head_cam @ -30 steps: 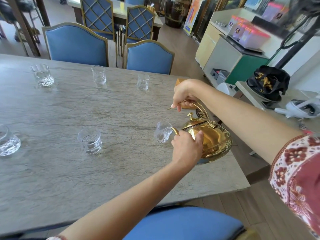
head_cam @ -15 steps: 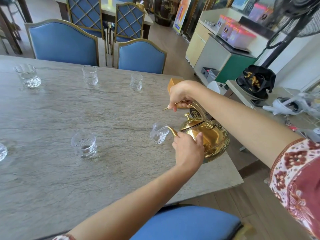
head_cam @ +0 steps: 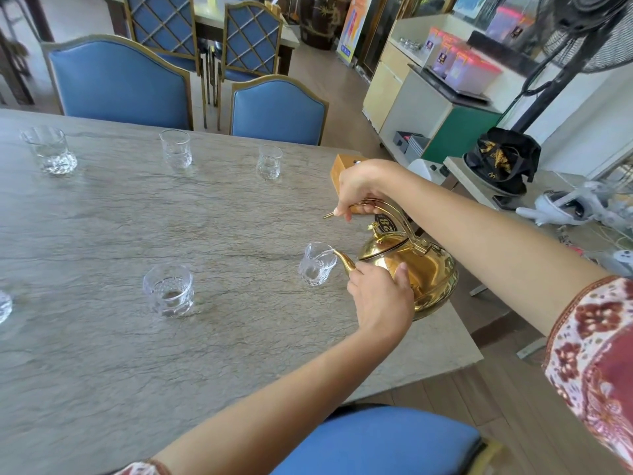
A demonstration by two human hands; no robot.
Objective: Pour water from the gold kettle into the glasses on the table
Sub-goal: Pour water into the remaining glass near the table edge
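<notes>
The gold kettle is tilted to the left near the table's right edge. Its spout tip rests over the rim of a small clear glass. My right hand grips the kettle's arched handle from above. My left hand presses against the front of the kettle's body, just below the spout. Another glass with a little water stands to the left. Three more glasses line the far side. A further glass is cut off at the left edge.
The grey stone table ends just right of the kettle. A wooden box sits behind my right hand. Blue chairs stand along the far side, and one blue seat is below me. Cabinets and a fan stand to the right.
The kettle has stayed tilted with its spout at the same glass. The view has shifted, so the glasses on the left sit nearer the frame's edge.
</notes>
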